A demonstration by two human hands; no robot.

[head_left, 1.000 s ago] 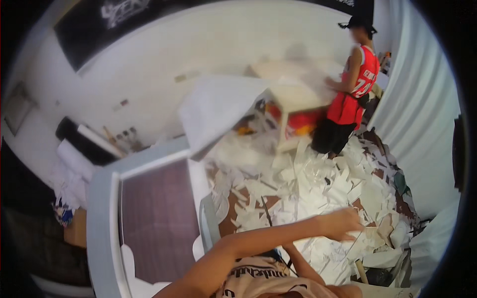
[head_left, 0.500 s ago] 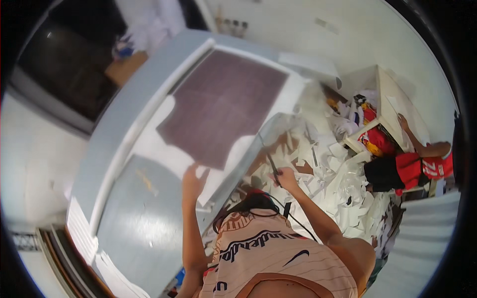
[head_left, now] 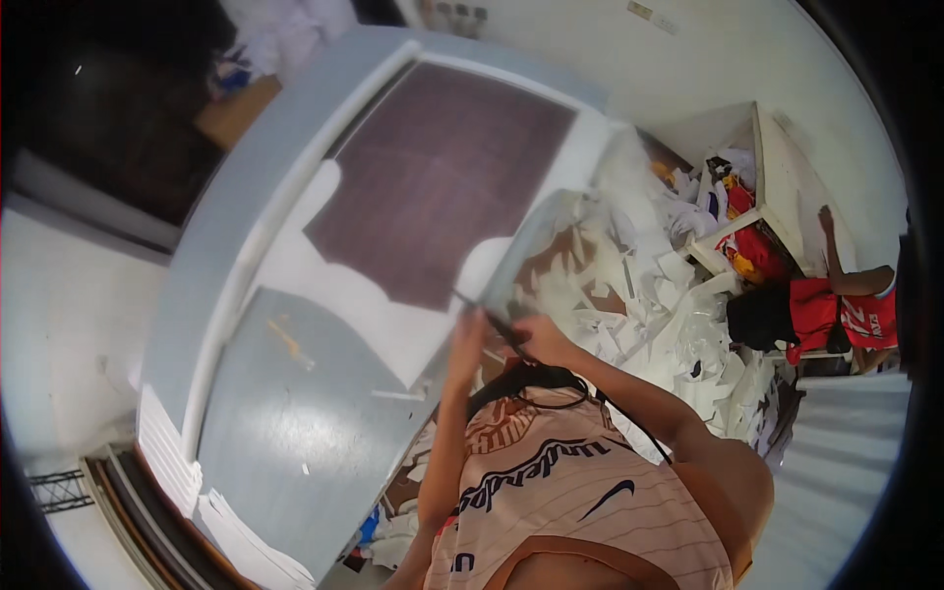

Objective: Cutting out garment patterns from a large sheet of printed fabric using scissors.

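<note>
A dark maroon garment-shaped panel point(head_left: 447, 177) lies printed on or spread over white sheet material point(head_left: 369, 320) on the grey table point(head_left: 295, 403). My right hand point(head_left: 541, 339) is closed round a long, slim dark tool point(head_left: 492, 315). The tool's tip points up and left, to the panel's near lower corner. My left hand point(head_left: 468, 344) is raised at the table's right edge, beside the tool and close to the sheet. Its fingers are blurred, and whether they touch the tool or the sheet is hidden.
White and brown scraps point(head_left: 639, 344) pile up right of the table. Beyond stands a white cabinet point(head_left: 772, 187) stuffed with coloured cloth. Another person in a red top point(head_left: 836, 315) is at the far right. A white roll point(head_left: 285, 231) runs along the table's left side.
My left hand has come off the sheet's lower edge and moved right, next to my right hand. My right hand has moved left, bringing the tool over the table's edge.
</note>
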